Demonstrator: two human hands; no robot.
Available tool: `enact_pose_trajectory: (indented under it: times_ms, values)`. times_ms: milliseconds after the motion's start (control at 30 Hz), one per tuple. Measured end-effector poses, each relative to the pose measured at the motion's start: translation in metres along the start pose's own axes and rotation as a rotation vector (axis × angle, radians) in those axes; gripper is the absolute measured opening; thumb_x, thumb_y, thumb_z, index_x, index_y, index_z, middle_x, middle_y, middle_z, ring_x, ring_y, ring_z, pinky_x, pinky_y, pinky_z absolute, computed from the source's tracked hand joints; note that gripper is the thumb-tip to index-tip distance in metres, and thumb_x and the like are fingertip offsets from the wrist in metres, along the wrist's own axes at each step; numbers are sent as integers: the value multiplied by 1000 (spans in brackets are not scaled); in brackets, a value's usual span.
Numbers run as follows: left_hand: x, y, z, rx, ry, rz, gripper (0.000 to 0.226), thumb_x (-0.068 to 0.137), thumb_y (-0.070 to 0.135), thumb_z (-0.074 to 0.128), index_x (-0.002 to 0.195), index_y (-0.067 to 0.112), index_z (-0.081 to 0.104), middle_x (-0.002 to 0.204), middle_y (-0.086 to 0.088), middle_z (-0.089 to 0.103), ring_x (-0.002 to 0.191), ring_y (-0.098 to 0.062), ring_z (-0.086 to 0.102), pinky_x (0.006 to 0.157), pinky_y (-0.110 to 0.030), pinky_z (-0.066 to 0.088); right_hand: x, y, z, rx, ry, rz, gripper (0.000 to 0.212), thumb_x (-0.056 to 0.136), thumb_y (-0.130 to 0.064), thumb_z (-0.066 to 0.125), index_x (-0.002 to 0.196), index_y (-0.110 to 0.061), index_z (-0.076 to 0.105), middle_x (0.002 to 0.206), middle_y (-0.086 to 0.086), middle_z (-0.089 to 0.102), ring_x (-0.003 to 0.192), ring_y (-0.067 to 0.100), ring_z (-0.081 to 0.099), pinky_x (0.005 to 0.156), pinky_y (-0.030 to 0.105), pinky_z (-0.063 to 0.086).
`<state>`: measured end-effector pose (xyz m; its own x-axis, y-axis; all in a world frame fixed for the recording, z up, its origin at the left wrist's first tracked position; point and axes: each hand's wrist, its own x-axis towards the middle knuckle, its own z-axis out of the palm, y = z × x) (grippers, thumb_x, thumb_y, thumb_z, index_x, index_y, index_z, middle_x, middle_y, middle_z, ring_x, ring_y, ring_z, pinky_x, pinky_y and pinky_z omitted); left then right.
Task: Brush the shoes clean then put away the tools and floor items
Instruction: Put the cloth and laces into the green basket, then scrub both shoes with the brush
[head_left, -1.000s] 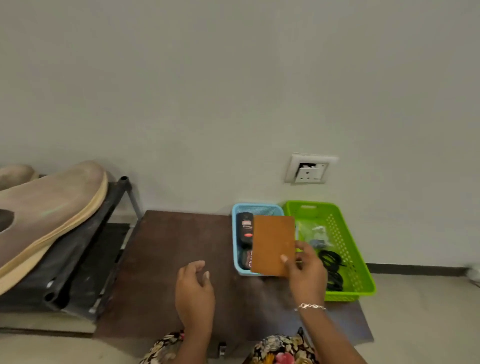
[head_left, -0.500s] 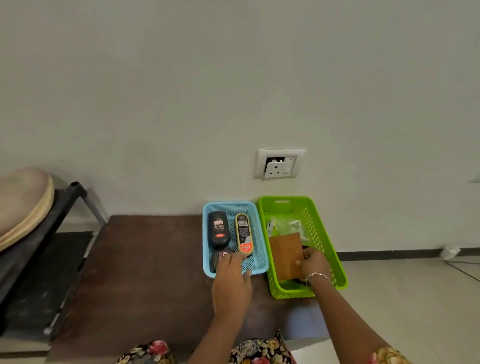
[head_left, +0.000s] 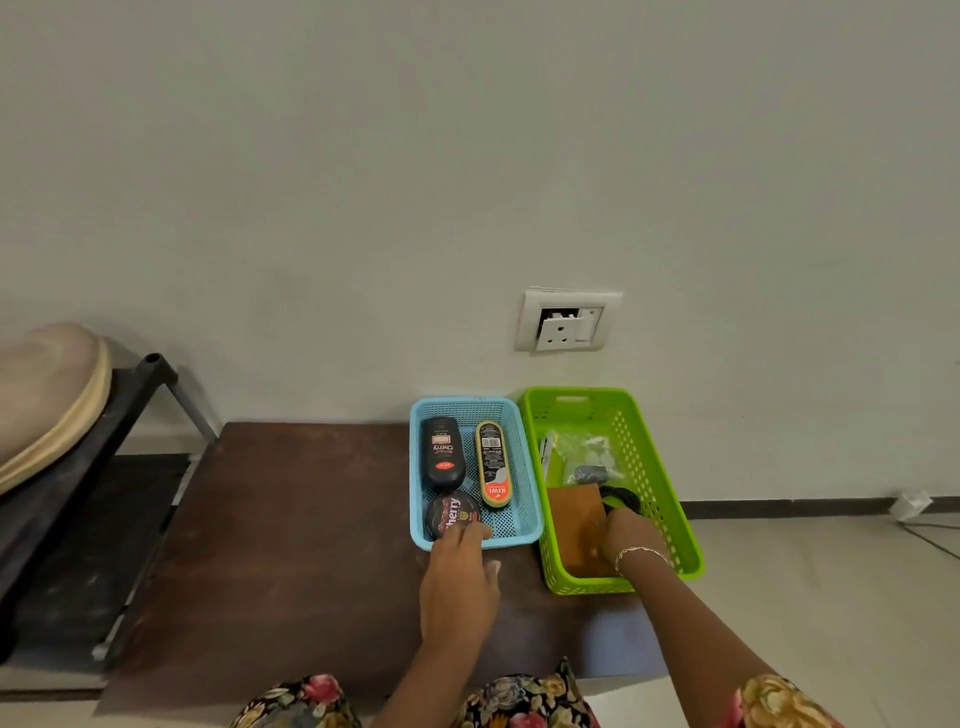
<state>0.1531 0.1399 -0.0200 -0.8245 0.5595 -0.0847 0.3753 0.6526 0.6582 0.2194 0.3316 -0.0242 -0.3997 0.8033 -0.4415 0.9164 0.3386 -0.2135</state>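
Two baskets stand side by side on a brown mat (head_left: 291, 545) against the wall. The blue basket (head_left: 415, 467) holds a black polish bottle (head_left: 442, 454), a Kiwi polish applicator (head_left: 493, 470) and a round Cherry polish tin (head_left: 451, 513). My left hand (head_left: 460, 582) rests its fingers over the blue basket's front rim, by the tin. My right hand (head_left: 631, 535) is down inside the green basket (head_left: 675, 525) and holds a flat brown cloth (head_left: 574, 525) against its floor; its fingertips are hidden.
The green basket also holds a clear plastic bag (head_left: 582, 452) and a black cord (head_left: 621, 496). A dark shoe rack (head_left: 78, 493) with a beige shoe (head_left: 47, 395) stands at the left. A wall socket (head_left: 569, 322) is above the baskets; a white plug (head_left: 909, 504) lies far right.
My right hand carried the brown cloth from above the blue basket down into the green basket. My left hand moved from the mat to the blue basket's front rim.
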Motion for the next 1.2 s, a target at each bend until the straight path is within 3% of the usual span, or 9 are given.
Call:
enact_pose_trajectory:
  times_ms: [133,267,400,567,667,867,1000,1100,1200]
  values:
    - [-4,-5,-12,24,6,17,37,91,24,53,127,26,45,131,8,43,121,-11,40,92,-24,42,-13,-2,-5,107,155,-50,25,89,-29,50,100,-10,63,107,14,66,99,32,61,76,32,45]
    - [-13,-10,-34,9,60,10,35,89,22,56,123,25,48,126,7,47,119,-12,41,92,-25,43,-44,-17,-10,160,313,-259,26,84,-11,53,109,-8,64,110,18,61,100,35,59,77,35,45]
    - [-34,-20,-68,-9,135,7,31,89,20,55,119,23,51,121,6,49,115,-12,44,88,-24,42,-93,-49,-4,219,371,-486,20,84,-11,60,103,-11,64,98,12,64,91,33,60,74,35,45]
    - [-66,-44,-125,-4,264,-21,29,90,22,54,119,25,50,121,7,49,114,-10,45,89,-22,40,-159,-107,13,354,318,-653,19,84,-6,57,101,-8,65,96,11,64,84,29,61,71,31,44]
    - [-85,-66,-162,-2,349,-47,27,90,23,54,117,25,50,118,7,49,113,-11,45,87,-22,40,-196,-142,23,415,268,-752,15,82,-6,61,96,-9,65,83,5,63,73,21,59,72,30,46]
    - [-123,-120,-240,-32,524,-102,25,93,23,51,118,24,50,118,9,48,114,-9,47,89,-19,38,-267,-218,42,425,143,-911,15,82,-10,64,84,-24,58,77,-1,62,67,11,55,66,24,40]
    - [-142,-154,-292,-21,703,-115,24,91,18,55,115,18,55,112,5,54,109,-12,49,82,-14,33,-308,-272,56,409,78,-1005,14,83,-12,62,80,-24,55,70,-2,57,63,9,51,58,21,36]
    - [-148,-181,-332,49,838,-152,23,88,11,55,111,11,58,111,-3,55,106,-18,51,82,-21,37,-334,-310,66,362,21,-1072,9,85,-13,60,87,-21,56,69,-3,53,67,14,52,57,20,35]
    - [-150,-203,-369,72,955,-169,23,86,7,57,109,9,61,112,-4,54,96,-14,51,74,-21,40,-356,-346,73,277,38,-1134,17,89,-14,53,105,-15,60,87,-2,58,80,14,54,65,23,41]
